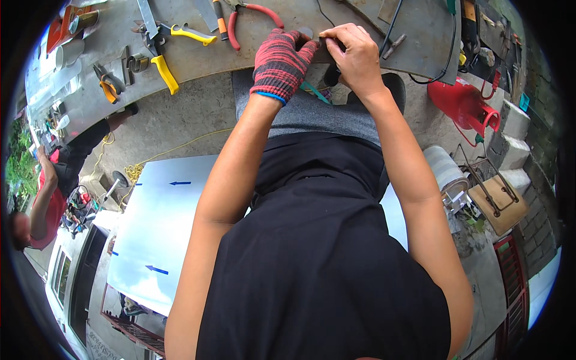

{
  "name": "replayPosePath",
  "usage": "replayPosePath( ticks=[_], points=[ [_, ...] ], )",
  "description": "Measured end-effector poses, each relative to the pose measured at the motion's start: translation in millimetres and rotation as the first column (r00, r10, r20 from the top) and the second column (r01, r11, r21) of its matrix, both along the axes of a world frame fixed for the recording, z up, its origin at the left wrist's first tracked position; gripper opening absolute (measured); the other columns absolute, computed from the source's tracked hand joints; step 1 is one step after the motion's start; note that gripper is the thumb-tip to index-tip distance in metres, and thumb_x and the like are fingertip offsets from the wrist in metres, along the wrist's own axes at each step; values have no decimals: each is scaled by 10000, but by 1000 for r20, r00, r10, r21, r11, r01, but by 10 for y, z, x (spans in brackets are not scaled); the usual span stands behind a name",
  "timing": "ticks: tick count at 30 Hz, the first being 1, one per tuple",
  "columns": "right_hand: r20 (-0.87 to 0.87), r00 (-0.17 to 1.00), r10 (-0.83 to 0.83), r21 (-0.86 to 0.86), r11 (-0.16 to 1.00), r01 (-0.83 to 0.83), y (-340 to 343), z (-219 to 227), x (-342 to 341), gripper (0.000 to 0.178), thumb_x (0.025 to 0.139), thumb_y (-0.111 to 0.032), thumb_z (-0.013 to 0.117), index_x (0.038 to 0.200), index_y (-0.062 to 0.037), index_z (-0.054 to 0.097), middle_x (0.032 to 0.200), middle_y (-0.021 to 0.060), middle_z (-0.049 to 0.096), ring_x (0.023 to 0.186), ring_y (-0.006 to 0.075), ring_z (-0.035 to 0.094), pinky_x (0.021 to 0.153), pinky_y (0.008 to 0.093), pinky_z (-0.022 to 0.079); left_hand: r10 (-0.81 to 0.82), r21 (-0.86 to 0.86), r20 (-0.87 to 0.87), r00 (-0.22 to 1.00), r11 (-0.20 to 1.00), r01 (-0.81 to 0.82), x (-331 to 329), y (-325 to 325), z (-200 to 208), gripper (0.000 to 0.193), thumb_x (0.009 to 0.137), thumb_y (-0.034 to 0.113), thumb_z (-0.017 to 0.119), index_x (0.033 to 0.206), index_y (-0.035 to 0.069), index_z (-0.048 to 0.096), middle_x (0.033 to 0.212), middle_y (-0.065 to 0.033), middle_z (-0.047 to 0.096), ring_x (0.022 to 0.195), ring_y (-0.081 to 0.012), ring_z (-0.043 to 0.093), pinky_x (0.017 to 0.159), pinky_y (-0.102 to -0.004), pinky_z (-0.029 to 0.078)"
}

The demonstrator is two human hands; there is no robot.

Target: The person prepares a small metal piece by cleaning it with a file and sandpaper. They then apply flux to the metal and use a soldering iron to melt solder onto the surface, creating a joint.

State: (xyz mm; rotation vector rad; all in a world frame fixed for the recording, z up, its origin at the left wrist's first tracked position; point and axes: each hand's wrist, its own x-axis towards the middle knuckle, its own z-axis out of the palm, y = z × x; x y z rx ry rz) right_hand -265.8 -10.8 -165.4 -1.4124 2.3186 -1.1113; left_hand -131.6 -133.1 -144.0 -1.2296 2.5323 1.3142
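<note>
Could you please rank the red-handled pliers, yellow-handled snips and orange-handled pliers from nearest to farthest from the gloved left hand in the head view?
1. Red-handled pliers: just left
2. Yellow-handled snips: farther left
3. Orange-handled pliers: farthest left

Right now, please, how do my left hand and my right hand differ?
Your left hand wears a red-and-black knitted glove with a blue cuff; your right hand is bare. The left hand is nearer the red-handled pliers, the right hand farther from them. Both have fingertips close together by the near edge of the worktable.
</note>
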Motion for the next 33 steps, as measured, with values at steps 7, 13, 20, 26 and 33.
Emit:
replayPosePath(
  ticks=[7, 13, 20, 26, 33],
  points=[
    [284, 949, -139, -40, 987, 156, 104, 248, -112, 193, 921, 19, 655, 1079, -22, 759, 990, 117, 749, 909, 256, 728, 816, 340, 573, 14, 82, 36, 999, 996, -17, -26, -42, 43, 361, 909, 387, 726, 1055, 63, 787, 1047, -217, 718, 969, -362, 710, 883, -446, 554],
    [222, 958, -182, -31, 981, 193, 211, 247, -187, 157, 920, -12, 670, 1044, -34, 764, 978, 109, 739, 907, 272, 715, 813, 357, 559, 32, 167, 77, 997, 985, -44, -54, -93, 19, 369, 906, 390, 734, 1061, 59, 787, 1049, -198, 733, 972, -343, 721, 884, -434, 557],
    [153, 984, -93, -23, 995, 98, 167, 196, -109, 161, 874, -26, 699, 1024, -52, 755, 953, 105, 706, 915, 307, 659, 829, 411, 535, -18, 18, 73, 997, 1000, 17, -80, -42, 105, 309, 895, 328, 748, 1047, 62, 783, 1027, -199, 711, 963, -356, 706, 879, -443, 554],
    [-63, 998, -28, 12, 1000, 29, 178, 222, 91, 242, 838, -18, 726, 1069, -65, 673, 979, 116, 648, 942, 312, 629, 871, 421, 501, 11, -143, -83, 996, 989, -23, -30, 98, 79, 186, 890, 234, 743, 973, 68, 760, 976, -186, 691, 928, -364, 675, 841, -458, 542],
    [393, 846, -359, 67, 929, 363, 893, 197, 695, 173, 867, 70, 655, 1013, -12, 609, 939, 95, 593, 737, 186, 608, 679, 297, 509, -6, -158, -280, 960, 987, -40, 315, 168, -80, 170, 871, 94, 756, 1040, 80, 733, 989, -130, 667, 916, -320, 668, 819, -411, 545]
  ],
)
